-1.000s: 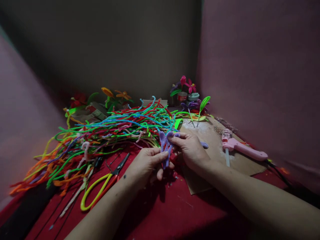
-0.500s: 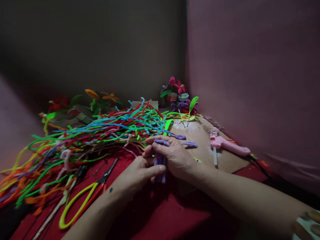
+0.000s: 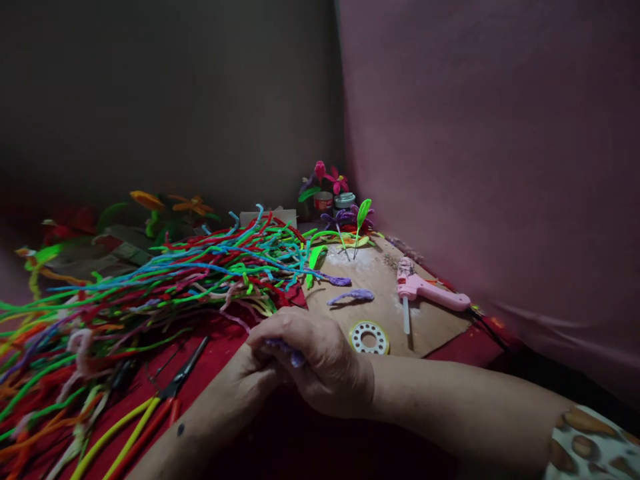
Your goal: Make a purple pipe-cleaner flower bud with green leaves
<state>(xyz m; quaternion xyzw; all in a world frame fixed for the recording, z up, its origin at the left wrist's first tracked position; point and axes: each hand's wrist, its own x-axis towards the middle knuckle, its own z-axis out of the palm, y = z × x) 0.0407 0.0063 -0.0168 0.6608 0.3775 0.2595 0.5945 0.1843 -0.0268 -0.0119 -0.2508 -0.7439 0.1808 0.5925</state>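
Observation:
My right hand (image 3: 320, 360) lies curled over the purple pipe-cleaner piece (image 3: 289, 351), of which only a short bit shows under the fingers. My left hand (image 3: 253, 377) sits beneath and behind it, mostly covered, its fingers hidden. Both hands rest low over the red cloth (image 3: 220, 347) at the front middle. Two loose purple pipe-cleaner pieces (image 3: 353, 295) lie on the cardboard sheet (image 3: 430, 327) just beyond the hands.
A big heap of coloured pipe cleaners (image 3: 150, 280) fills the left. Yellow-handled scissors (image 3: 145, 413) lie front left. A pink glue gun (image 3: 425, 290) and a white ring (image 3: 369, 337) rest on the cardboard. Pipe-cleaner flowers and small jars (image 3: 333, 197) stand at the back corner.
Both hands have come down and toward me with the purple piece, which is now almost covered by my right hand. The view has swung right, uncovering the white ring.

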